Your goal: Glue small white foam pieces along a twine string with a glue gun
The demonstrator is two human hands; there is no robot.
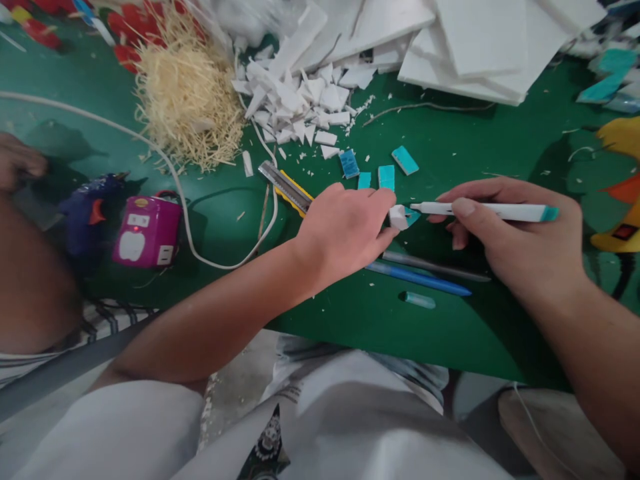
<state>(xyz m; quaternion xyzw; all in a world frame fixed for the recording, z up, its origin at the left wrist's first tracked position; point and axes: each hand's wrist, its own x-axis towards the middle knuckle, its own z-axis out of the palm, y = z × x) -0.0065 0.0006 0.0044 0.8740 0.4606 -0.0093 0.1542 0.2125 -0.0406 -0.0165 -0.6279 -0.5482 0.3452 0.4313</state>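
White foam piece (399, 217) is sitting between the thumb and forefinger of the left hand (345, 223), which is pinching it just above the green table (500, 333) or on it; the view is not showing which. A teal patch (413, 217) is showing at its right side. The right hand (525, 230) is gripping a white marker (505, 211) with a teal end, thumb and fingers closed around the barrel, and the tip is pointing left, right up at the foam piece; whether it is touching, I cannot tell. Just beyond the left hand, several teal-faced pieces (405, 160) are lying near a darker blue piece (349, 163). A yellow utility knife (293, 190) is lying partly hidden behind the left hand. Nearer the table edge, a dark pen (440, 265) and a blue pen (425, 277) are lying side by side, with a clear teal cap (420, 301) below them. Farther back, white foam scraps (300, 100) are lying heaped between a pile of straw (185, 100) and stacked white sheets (480, 40). On the left, a magenta power adapter (150, 230) is standing beside a dark blue glue gun (90, 210), and another person's hand (20, 163) is resting near the gun. On the right, a yellow tool (620, 193) is lying partly out of view
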